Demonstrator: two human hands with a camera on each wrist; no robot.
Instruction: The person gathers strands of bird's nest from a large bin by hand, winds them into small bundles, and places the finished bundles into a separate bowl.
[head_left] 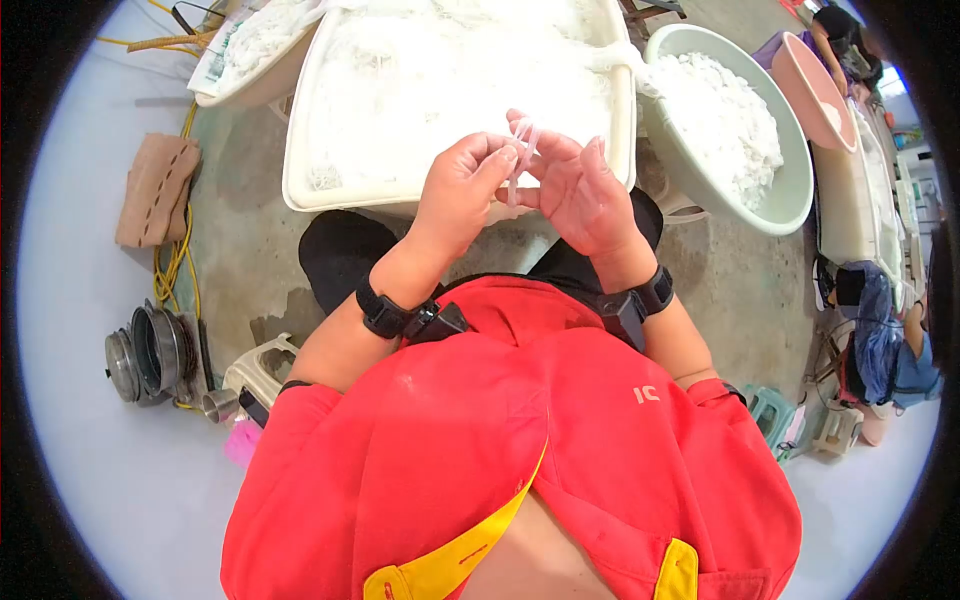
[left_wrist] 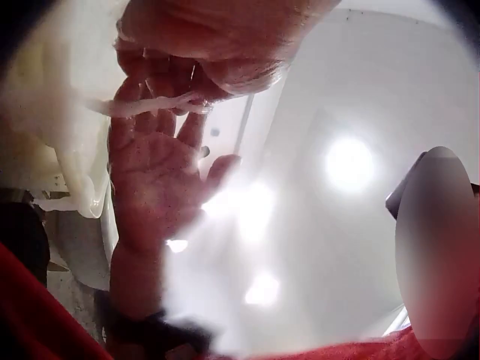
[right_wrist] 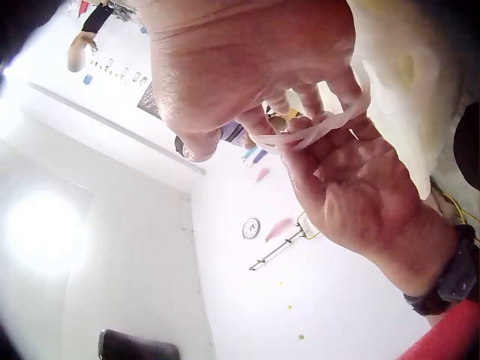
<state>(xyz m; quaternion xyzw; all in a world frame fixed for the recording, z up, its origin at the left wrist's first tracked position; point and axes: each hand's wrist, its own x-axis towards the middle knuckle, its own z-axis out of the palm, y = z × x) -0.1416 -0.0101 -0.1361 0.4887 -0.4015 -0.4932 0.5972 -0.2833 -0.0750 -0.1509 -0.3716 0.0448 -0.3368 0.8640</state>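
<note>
A thin, pale, translucent strip [head_left: 523, 152], wet and stringy, stretches between both hands over the near edge of a big white tub [head_left: 300, 180]. My left hand [head_left: 462, 185] pinches one end of the strip between thumb and fingertips. My right hand [head_left: 592, 200] has its palm turned up and fingers relaxed. Across those fingers lies the strip [left_wrist: 150, 106], as the left wrist view shows. In the right wrist view the strip [right_wrist: 330, 129] loops round by the right fingers. Whitish stringy material [head_left: 450, 70] fills the tub, washed out by glare.
A green basin [head_left: 800, 190] of white pieces stands right of the tub, with a pink basin [head_left: 790, 60] beyond. Another tub [head_left: 270, 90] of white strands sits at the left. Pots [head_left: 150, 350] and a brown cushion-like thing [head_left: 155, 190] are at far left. Another person [head_left: 840, 40] is at top right.
</note>
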